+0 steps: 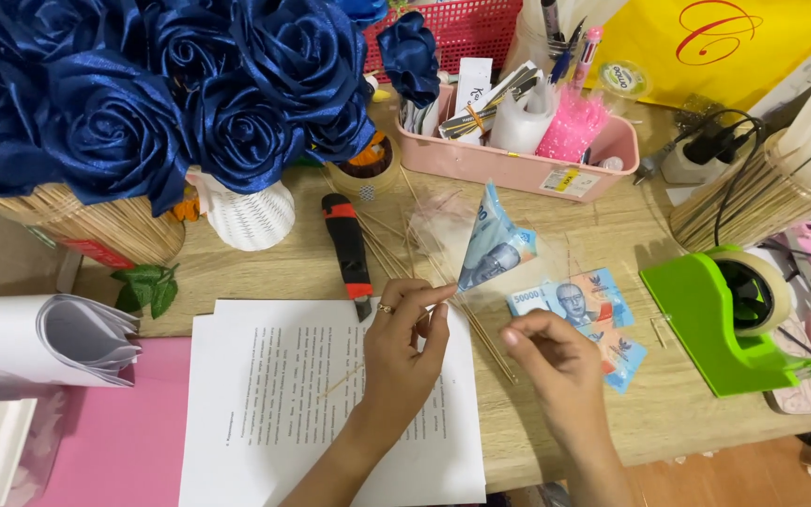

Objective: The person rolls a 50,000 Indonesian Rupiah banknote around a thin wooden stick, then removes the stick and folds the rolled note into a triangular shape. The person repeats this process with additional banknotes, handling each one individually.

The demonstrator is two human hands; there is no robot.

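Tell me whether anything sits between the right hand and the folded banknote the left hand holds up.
Nothing visible does. The left hand pinches the folded banknote by its lower tip; the right hand hovers just beside it, with only thin wooden sticks lying on the table below.

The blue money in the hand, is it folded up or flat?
Folded. The blue banknote is bent into a pointed cone shape, pinched at its lower tip by the left hand, unlike the flat banknotes lying spread on the table.

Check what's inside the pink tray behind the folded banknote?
The pink tray holds a white tape roll, pink beaded stuff, folded cards and a blue rose. Its floor is covered.
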